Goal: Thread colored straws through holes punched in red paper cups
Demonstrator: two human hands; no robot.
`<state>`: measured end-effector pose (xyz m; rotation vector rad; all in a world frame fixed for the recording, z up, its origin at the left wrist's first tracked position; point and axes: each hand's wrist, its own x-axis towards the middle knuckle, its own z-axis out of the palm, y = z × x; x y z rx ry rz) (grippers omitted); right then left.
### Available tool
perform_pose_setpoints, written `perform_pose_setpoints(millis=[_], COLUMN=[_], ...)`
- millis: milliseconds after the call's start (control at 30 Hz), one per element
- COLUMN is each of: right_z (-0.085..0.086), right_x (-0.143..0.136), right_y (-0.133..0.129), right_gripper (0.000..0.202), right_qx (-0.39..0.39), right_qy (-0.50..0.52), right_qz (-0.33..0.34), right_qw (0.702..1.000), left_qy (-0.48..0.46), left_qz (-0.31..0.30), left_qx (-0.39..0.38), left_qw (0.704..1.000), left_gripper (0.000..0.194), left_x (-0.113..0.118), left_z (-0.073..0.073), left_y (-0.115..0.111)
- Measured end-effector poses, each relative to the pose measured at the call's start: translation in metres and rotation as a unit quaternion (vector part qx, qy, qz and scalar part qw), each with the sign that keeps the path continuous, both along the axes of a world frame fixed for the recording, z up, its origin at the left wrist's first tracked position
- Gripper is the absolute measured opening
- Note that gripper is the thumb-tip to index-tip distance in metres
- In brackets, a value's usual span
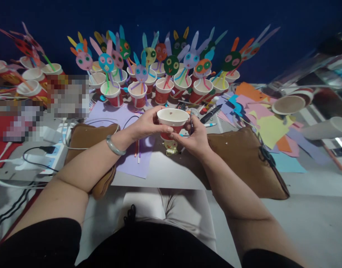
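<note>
Paper cup (173,121), mouth up, held above the table (171,173) between both hands. Left hand (151,123) grips its left side, thumb across the front; right hand (198,136) clasps the right side, fingers partly hidden. Behind: cups with paper rabbits (192,59). Brown cushions (240,160) by both forearms.

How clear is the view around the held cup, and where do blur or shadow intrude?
Head view, centre: the held cup, left hand and right hand look fairly clear; head view, right side: the coloured paper blurs and stretches outward; head view, left: a pixelated patch hides detail; head view, below the right hand: shadow darkens the table.
</note>
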<state>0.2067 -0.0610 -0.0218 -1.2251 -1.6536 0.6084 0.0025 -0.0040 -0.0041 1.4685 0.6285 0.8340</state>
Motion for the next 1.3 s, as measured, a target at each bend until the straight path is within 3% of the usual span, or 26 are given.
perform_pose_setpoints(millis=[300,467,533,667,833,1000,1300], right_z=[-0.002,-0.006,-0.009,-0.011,-0.007,0.0,0.001], right_x=[0.0,0.001,0.002,0.003,0.003,0.002,0.003], right_y=[0.001,0.002,0.004,0.006,0.004,0.003,0.001], right_gripper=[0.062,0.061,0.059,0.06,0.062,0.062,0.058], right_qx=[-0.003,-0.02,-0.028,-0.032,-0.039,-0.052,-0.025], right_qy=[0.016,0.03,0.047,0.059,0.042,0.053,0.069], right_qz=[0.003,-0.002,0.004,0.016,0.016,0.015,-0.043], right_qw=[1.0,0.999,0.998,0.998,0.998,0.997,0.996], left_qy=[0.007,-0.01,-0.005,0.035,0.096,0.053,0.021], left_qz=[-0.008,0.035,0.066,0.095,0.079,0.059,0.093], left_qx=[0.013,0.084,0.145,0.223,0.215,0.223,0.104], left_qw=[1.0,0.996,0.987,0.969,0.969,0.972,0.99], left_gripper=[0.073,0.089,0.077,0.032,0.026,0.03,0.039], left_x=[0.0,-0.001,-0.003,-0.007,-0.009,-0.006,-0.006], left_z=[-0.004,-0.007,-0.003,0.009,0.016,0.017,0.015], left_y=[0.001,0.003,0.003,0.0,-0.001,0.0,0.0])
